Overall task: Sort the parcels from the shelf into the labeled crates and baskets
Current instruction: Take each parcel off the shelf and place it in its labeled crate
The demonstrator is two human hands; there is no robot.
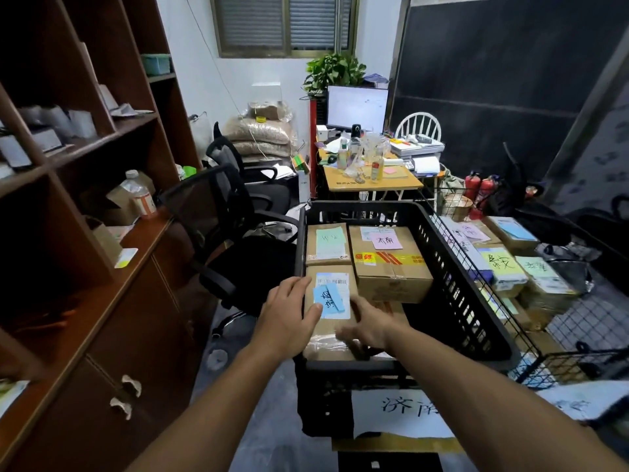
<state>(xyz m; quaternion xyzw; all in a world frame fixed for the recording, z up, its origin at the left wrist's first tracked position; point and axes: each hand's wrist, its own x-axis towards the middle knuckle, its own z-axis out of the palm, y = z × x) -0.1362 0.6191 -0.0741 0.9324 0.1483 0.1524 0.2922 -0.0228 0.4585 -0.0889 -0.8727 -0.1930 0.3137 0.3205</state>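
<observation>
Straight ahead at 12 o'clock, nearest first:
- left hand (pixel 289 315): lies flat on the top left edge of the blue-note parcel, fingers straight, thumb touching the note.
- right hand (pixel 367 327): rests on the same parcel's near right part. It is motion-blurred, so I cannot tell whether its fingers are curled or flat.
- blue-note parcel (pixel 332 294): a taped cardboard box inside the black crate, in the near-left corner and close against its neighbours. Judged stiff and fairly light, with slick tape. Best held by its two opposite side faces, never by the paper note.
- black crate (pixel 476 301): has slotted walls and a white paper label (pixel 405 410) on the front.
- green-note parcel (pixel 328 245) and pink-note parcel (pixel 388 260): side by side at the far end of the crate.
- wire basket (pixel 531 352): at 2 o'clock, just beside the crate, holding several labelled boxes.
- shelf (pixel 102 137): at 9 to 10 o'clock, holding grey packets not yet sorted.
</observation>
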